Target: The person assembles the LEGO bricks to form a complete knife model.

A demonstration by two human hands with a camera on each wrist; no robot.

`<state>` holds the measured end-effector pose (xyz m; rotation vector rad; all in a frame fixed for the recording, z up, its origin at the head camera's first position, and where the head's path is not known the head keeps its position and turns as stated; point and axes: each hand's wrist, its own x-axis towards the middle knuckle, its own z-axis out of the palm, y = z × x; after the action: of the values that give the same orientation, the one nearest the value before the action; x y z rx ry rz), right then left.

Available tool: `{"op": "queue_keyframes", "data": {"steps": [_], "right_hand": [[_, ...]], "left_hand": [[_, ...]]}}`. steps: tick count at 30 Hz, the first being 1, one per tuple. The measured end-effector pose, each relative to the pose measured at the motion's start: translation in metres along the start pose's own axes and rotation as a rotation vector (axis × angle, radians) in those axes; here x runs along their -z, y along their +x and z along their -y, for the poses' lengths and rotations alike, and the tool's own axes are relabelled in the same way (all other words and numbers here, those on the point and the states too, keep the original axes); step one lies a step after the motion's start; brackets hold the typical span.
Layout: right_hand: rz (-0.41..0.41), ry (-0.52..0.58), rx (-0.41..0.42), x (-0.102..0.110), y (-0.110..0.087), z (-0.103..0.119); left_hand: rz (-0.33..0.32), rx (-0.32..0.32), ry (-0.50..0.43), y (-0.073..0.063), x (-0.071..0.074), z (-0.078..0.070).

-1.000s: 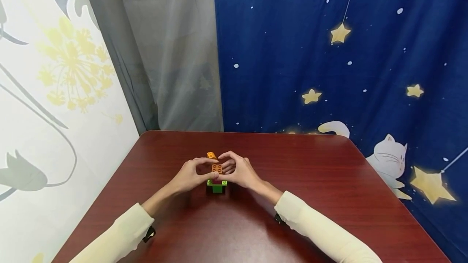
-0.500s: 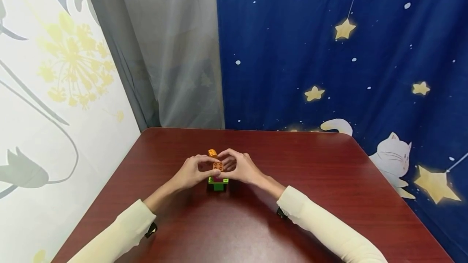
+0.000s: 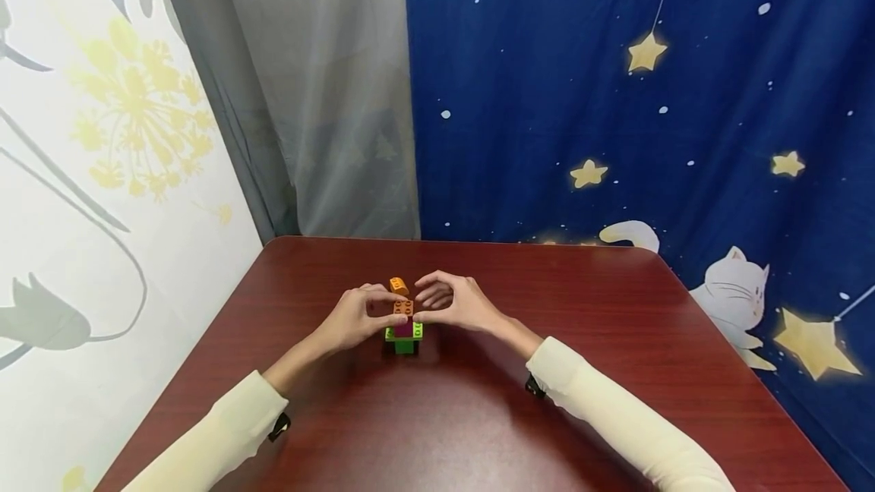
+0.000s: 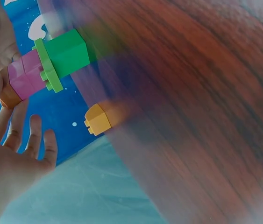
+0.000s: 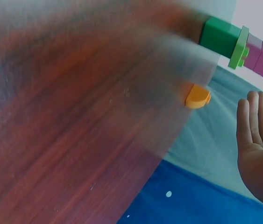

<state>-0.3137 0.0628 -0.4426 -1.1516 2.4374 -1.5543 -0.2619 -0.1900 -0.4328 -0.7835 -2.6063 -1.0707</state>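
A stack of toy building bricks stands upright on the table: a dark green brick [image 4: 68,52] at the bottom, a light green plate [image 4: 48,65] over it, magenta bricks [image 4: 27,74] above, and an orange-brown brick [image 3: 403,308] on top. My left hand [image 3: 357,317] pinches the top brick between thumb and fingers. On the stack's other side is my right hand [image 3: 463,304], its fingers extended and apart from the bricks in the right wrist view; its thumb tip lies close to the stack. A rounded yellow-orange brick [image 3: 399,286] sits separately behind the stack.
The dark red wooden table [image 3: 424,424] reaches to a rounded far edge. Beyond it hang a grey curtain [image 3: 342,97] and a blue star-patterned curtain [image 3: 519,112]. A pale patterned panel [image 3: 130,196] borders the left side.
My right hand has drawn back to the right, leaving the top brick and magenta bricks more exposed. My left hand keeps its place at the top brick. The view has shifted slightly.
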Motion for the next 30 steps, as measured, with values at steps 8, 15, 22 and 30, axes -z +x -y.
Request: {"op": "queue_keyframes", "data": {"steps": [8, 15, 22, 30], "right_hand": [[-0.051, 0.007, -0.017, 0.01, 0.015, -0.013], [-0.026, -0.084, -0.01, 0.004, 0.029, -0.035], [-0.037, -0.11, -0.062, -0.002, 0.044, -0.052], [-0.034, -0.114, -0.11, -0.009, 0.059, -0.068]], "left_hand": [[0.0, 0.001, 0.031, 0.002, 0.001, 0.0], [0.008, 0.003, 0.004, -0.001, 0.0, 0.0], [0.019, 0.016, -0.018, 0.001, -0.001, 0.001], [0.025, 0.033, -0.012, 0.003, 0.001, 0.003]]}}
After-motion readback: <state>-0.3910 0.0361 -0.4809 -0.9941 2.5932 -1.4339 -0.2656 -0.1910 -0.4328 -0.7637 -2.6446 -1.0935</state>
